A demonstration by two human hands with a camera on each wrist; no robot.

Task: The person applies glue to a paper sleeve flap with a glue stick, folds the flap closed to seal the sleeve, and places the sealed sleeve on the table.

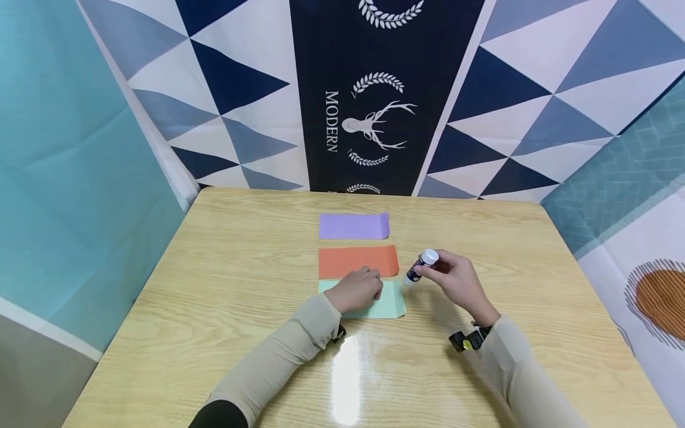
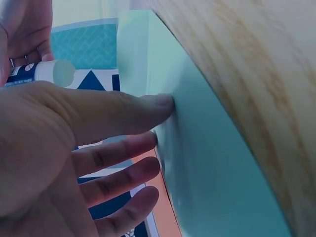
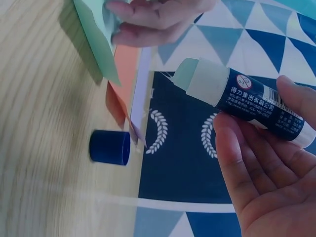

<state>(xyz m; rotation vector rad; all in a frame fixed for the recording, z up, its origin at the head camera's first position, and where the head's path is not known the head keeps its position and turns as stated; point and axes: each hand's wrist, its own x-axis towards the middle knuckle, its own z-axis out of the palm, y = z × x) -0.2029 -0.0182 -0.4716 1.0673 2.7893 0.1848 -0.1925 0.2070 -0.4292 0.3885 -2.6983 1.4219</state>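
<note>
A mint-green paper piece [image 1: 393, 303] with a folded flap at its right end lies on the table. My left hand [image 1: 357, 290] rests on it, and in the left wrist view the thumb and fingertips [image 2: 160, 102] press the paper. My right hand [image 1: 457, 284] grips an uncapped glue stick [image 1: 421, 267] just right of that flap. In the right wrist view the pale glue tip [image 3: 185, 73] is exposed, apart from the paper, with thin strands trailing from it. The blue cap [image 3: 109, 147] stands on the table, hidden in the head view.
Beyond the green piece lie an orange paper piece [image 1: 350, 261] and a purple one [image 1: 350, 226], each with a folded right end. All are on a wooden table [image 1: 225, 309]. Patterned cloth [image 1: 241, 77] hangs behind the table's far edge.
</note>
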